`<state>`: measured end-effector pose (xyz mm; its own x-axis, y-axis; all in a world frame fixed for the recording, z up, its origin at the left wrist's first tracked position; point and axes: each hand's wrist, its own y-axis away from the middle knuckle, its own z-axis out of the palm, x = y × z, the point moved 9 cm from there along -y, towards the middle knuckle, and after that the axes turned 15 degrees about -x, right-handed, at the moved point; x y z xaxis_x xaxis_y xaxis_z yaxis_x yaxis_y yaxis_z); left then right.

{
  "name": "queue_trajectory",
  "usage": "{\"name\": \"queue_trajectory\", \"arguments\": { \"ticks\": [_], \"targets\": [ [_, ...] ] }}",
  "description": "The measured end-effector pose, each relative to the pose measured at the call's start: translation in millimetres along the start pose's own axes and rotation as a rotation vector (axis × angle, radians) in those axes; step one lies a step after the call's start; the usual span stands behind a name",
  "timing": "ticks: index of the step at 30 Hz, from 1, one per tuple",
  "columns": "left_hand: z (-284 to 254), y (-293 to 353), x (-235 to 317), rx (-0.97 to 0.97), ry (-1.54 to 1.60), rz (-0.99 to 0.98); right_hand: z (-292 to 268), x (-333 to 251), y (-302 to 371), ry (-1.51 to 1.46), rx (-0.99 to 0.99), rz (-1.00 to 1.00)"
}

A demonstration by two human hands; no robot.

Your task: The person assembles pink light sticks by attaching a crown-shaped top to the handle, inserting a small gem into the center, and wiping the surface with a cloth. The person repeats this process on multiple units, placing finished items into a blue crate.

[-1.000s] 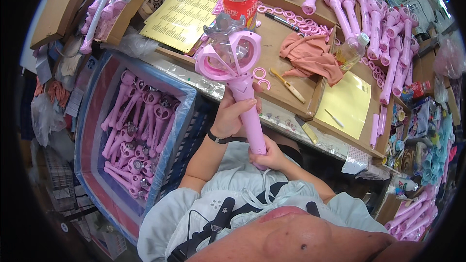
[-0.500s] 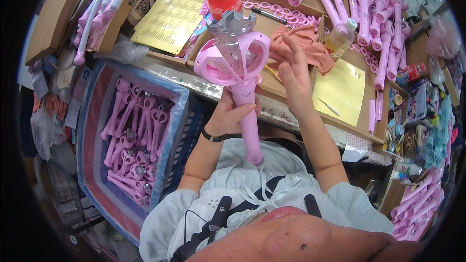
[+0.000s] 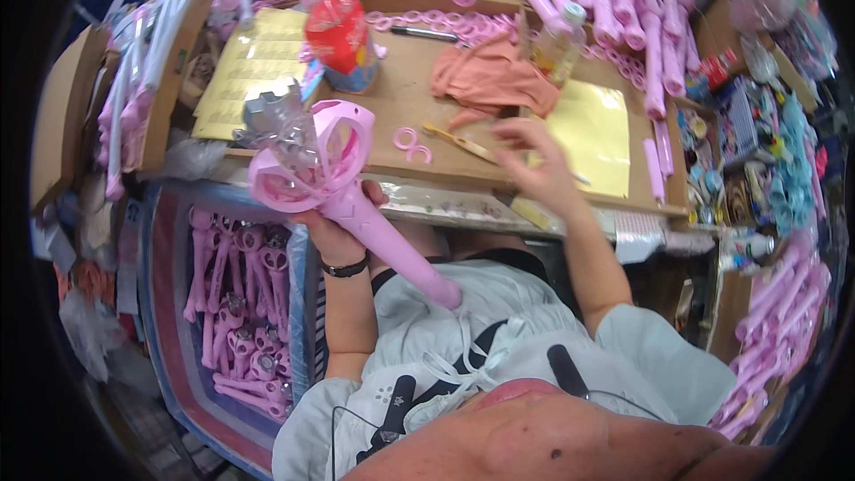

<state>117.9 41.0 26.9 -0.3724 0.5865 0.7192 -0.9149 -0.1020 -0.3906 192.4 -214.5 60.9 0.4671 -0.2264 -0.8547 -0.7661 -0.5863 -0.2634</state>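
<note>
- Your left hand [image 3: 337, 233] grasps the pink wand [image 3: 387, 249], wrapped around the neck of its handle just below the round head.
- The wand is in front of your body at the near edge of the bench [image 3: 432, 203]. It tilts, with its head toward the far left and its handle end toward the near right, by your light-coloured top [image 3: 534, 352]; you cannot tell from here whether the end touches the cloth.
- The head has pink loops around a clear dome, with a silver crown-shaped piece [image 3: 274, 116] on top.
- Your right hand [image 3: 537, 165] is released from the wand, fingers loosely bent and apart over the bench. It is slightly blurred, beside the right end of a yellow-handled tool [image 3: 463, 143]; whether they touch is unclear.
- Left of that tool, two pink rings [image 3: 405, 139] lie side by side.
- Beyond it lies a crumpled orange cloth [image 3: 490, 80], with a clear bottle [image 3: 559, 46] at its right.
- A black pen [image 3: 426, 34] and a heap of more pink rings are farther back.
- A red-labelled bottle [image 3: 340, 43] stands just beyond the wand's head, with yellow printed sheets [image 3: 251, 80] to its left.
- A plain yellow sheet [image 3: 595, 142] lies to the right of your right hand.
- At the near left, a blue-rimmed bin [image 3: 169, 338] holds many similar pink wands.
</note>
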Motion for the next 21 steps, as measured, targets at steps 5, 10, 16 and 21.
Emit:
{"name": "queue_trajectory", "arguments": {
  "ticks": [5,10,16,21],
  "targets": [
    [0.7,-4.5,1.0,-0.04,0.117,-0.102,-83.2,79.8,43.4,0.549,-0.278,0.6],
    [8.0,-6.5,-1.8,-0.044,0.218,-0.105,-77.5,121.0,64.2,0.554,-0.577,0.785],
    [4.5,-6.6,11.7,-0.029,0.146,-0.084,-75.8,36.6,32.5,0.365,-0.163,0.54],
    [15.0,-8.2,5.2,-0.031,0.149,-0.153,-0.2,-79.4,-2.8,0.186,-0.082,-0.1]
  ]
}}
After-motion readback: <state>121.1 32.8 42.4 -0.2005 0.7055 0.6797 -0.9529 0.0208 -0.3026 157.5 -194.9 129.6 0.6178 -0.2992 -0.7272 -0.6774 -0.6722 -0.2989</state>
